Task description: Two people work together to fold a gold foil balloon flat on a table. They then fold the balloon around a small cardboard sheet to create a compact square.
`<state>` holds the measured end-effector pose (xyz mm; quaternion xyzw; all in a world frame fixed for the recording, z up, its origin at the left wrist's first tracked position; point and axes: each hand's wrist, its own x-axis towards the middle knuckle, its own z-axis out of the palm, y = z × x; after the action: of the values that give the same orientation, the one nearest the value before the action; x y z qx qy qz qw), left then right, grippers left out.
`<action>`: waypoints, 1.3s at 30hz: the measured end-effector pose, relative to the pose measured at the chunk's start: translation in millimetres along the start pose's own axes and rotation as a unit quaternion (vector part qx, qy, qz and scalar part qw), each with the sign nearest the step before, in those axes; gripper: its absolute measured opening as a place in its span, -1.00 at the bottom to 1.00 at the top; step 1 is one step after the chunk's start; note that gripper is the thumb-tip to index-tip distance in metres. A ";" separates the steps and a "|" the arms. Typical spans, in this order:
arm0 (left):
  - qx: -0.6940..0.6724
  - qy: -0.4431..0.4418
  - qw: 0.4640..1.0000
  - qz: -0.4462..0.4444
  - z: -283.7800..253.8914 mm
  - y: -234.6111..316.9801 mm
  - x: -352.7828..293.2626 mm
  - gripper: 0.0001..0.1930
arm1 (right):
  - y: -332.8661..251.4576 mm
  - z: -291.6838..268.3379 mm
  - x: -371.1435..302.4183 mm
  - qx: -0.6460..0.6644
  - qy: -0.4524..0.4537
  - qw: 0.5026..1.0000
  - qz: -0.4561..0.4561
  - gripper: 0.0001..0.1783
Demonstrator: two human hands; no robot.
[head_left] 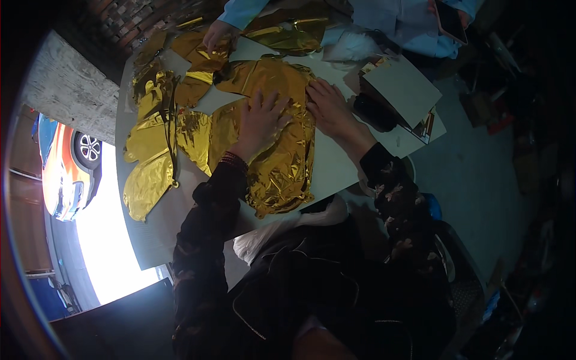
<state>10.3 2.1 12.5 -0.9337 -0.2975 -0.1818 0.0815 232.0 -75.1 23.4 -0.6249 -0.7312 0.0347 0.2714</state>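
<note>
A flat, crinkled gold foil balloon (pixel 279 156) lies on the table in front of me, its lower end close to the near edge. My left hand (pixel 262 125) rests on its middle, palm down with the fingers spread. Along the balloon's upper right edge lies my right hand (pixel 331 109), fingers stretched out and touching the foil. Neither hand grips anything. To the left are more flat gold foil balloons (pixel 150 141), partly overlapping one another.
Across the pale table (pixel 198 213), another person's hand (pixel 221 35) touches gold foil; a phone (pixel 450 23) is held at upper right. On the right sit a white card (pixel 402 90), a dark rounded object (pixel 373 113) and a clear plastic bag (pixel 354 47). An orange car (pixel 66 162) stands outside.
</note>
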 end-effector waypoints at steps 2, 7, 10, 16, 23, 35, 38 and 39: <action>-0.011 0.018 1.000 0.008 2.3 -0.4 0.0 -0.43 | -3.6 1.2 -0.5 0.002 0.008 1.000 0.008 -0.45; -0.033 0.014 0.999 0.019 10.5 1.9 -0.9 -0.43 | -0.6 -2.1 3.3 0.041 0.065 0.997 -0.010 -0.53; -0.055 0.009 0.998 0.006 9.0 2.4 -1.3 -0.42 | -2.8 -9.1 7.5 0.091 0.074 0.993 -0.001 -0.56; -0.051 -0.024 0.998 0.013 -1.3 10.6 5.7 -0.37 | 8.9 3.1 6.7 0.021 0.093 0.995 -0.007 -0.58; -0.059 -0.045 0.997 0.034 4.2 9.1 8.6 -0.34 | 17.0 13.8 9.0 -0.019 0.099 0.995 -0.020 -0.57; -0.063 -0.047 0.996 0.033 5.1 18.5 11.5 -0.35 | 17.6 1.7 1.6 0.029 0.107 0.994 -0.027 -0.50; -0.046 -0.043 0.998 0.020 9.1 13.2 4.0 -0.35 | -17.0 -21.7 -15.8 0.081 0.145 0.985 -0.042 -0.43; -0.049 -0.043 0.998 0.020 7.3 14.5 3.4 -0.35 | -31.9 -34.5 -29.2 0.080 0.143 0.986 -0.041 -0.43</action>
<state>23.5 -5.9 6.5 -0.9491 -0.2731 -0.1543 0.0267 220.7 -119.2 54.9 -0.5692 -0.7047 -0.0085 0.4235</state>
